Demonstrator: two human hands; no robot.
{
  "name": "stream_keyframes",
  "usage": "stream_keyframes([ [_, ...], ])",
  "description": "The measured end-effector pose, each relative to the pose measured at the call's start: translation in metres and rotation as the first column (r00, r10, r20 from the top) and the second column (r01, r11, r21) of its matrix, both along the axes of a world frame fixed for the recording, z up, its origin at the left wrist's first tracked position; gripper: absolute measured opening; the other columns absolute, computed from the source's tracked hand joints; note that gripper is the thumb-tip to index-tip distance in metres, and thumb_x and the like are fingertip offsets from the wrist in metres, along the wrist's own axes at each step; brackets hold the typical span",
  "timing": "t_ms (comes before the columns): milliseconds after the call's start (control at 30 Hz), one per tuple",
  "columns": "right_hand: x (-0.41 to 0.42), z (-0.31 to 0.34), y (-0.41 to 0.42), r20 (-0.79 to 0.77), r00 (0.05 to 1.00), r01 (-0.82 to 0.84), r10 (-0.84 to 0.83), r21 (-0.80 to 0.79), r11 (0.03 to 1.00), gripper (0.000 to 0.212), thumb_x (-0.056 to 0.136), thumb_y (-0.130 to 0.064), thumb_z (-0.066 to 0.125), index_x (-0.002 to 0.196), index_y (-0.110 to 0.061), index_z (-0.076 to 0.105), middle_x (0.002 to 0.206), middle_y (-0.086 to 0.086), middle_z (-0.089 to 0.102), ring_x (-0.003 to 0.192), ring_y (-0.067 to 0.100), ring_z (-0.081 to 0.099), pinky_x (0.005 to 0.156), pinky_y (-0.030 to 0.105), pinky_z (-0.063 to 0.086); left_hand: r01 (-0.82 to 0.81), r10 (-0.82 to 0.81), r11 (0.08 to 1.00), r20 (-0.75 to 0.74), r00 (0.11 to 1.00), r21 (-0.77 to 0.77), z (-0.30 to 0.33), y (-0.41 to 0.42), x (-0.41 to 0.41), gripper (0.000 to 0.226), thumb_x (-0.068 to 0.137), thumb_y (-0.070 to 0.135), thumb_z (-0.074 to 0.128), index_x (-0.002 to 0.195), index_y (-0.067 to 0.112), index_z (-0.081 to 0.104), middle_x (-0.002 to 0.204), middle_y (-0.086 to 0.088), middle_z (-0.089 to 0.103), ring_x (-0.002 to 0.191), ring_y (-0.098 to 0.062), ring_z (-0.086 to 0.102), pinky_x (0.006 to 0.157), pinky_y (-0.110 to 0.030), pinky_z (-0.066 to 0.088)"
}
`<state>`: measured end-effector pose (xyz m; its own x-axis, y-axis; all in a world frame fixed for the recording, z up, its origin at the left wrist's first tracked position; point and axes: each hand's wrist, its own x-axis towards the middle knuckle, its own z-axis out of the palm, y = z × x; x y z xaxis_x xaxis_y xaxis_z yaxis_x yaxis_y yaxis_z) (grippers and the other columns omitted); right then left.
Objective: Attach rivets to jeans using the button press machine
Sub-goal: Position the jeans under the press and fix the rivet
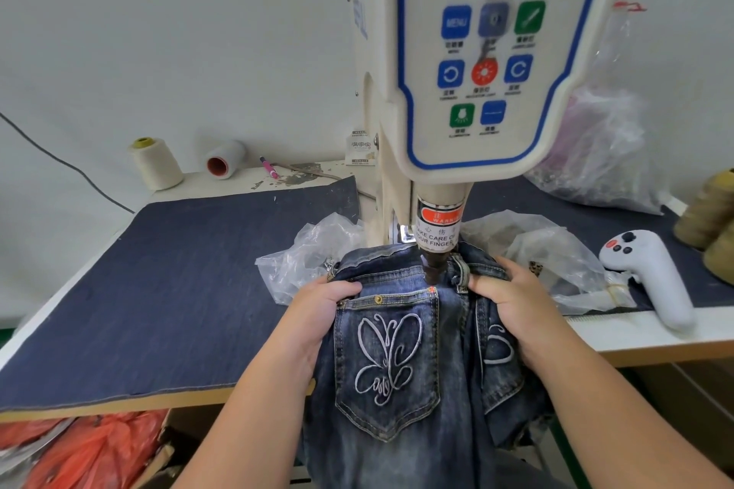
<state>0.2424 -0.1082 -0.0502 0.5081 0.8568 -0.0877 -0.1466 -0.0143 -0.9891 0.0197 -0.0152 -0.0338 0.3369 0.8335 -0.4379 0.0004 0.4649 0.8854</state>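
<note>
Dark blue jeans [397,401] with a butterfly-embroidered back pocket lie under the cream button press machine [476,99]. The machine's dark punch tip [432,270] sits right at the pocket's upper right corner. A brass rivet [378,299] shows on the pocket's top edge, another at its left corner. My left hand [321,314] grips the jeans at the pocket's left side. On the other side, my right hand [516,302] holds the waistband and belt loop, just right of the punch.
A denim mat [159,290] covers the table. Clear plastic bags [306,254] lie on both sides of the machine. A white handheld controller [651,274] rests at right. Thread cones [155,163] stand at back left, tan ones [711,210] at far right. Orange bags [91,449] lie below.
</note>
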Motion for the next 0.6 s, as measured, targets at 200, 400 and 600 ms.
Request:
stream_keyframes([
  [200,-0.0011,0.0009,-0.0005,-0.007,1.000,0.000,0.000,-0.007,1.000,0.016,0.084,-0.005,0.071,0.097,-0.016,0.073,0.089,0.012,0.077,0.079,0.032,0.075,0.074,0.039,0.058,-0.010,0.010,1.000,-0.013,1.000,0.001,0.0016,-0.0010,0.0010,0.022,0.091,0.009,0.060,0.110,0.002,0.069,0.096,-0.026,0.074,0.072,-0.037,0.072,0.069,-0.044,0.059],
  [400,-0.0019,0.0020,0.0013,0.017,1.000,0.010,-0.010,-0.011,1.000,0.016,0.083,-0.006,0.072,0.096,-0.016,0.074,0.088,0.010,0.077,0.080,0.031,0.074,0.074,0.037,0.058,-0.035,0.035,0.999,-0.044,0.998,-0.005,0.0021,-0.0005,0.0024,0.026,0.090,0.009,0.061,0.114,0.000,0.067,0.098,-0.028,0.073,0.073,-0.037,0.071,0.073,-0.048,0.059],
  [600,-0.0017,0.0017,0.0020,0.006,1.000,0.010,-0.010,-0.018,1.000,0.016,0.083,-0.005,0.071,0.096,-0.014,0.073,0.088,0.011,0.077,0.081,0.032,0.074,0.076,0.038,0.058,-0.041,0.041,0.999,-0.053,0.998,-0.001,0.0019,-0.0013,0.0036,0.028,0.090,0.010,0.060,0.116,0.000,0.067,0.099,-0.027,0.073,0.084,-0.041,0.071,0.084,-0.056,0.056],
])
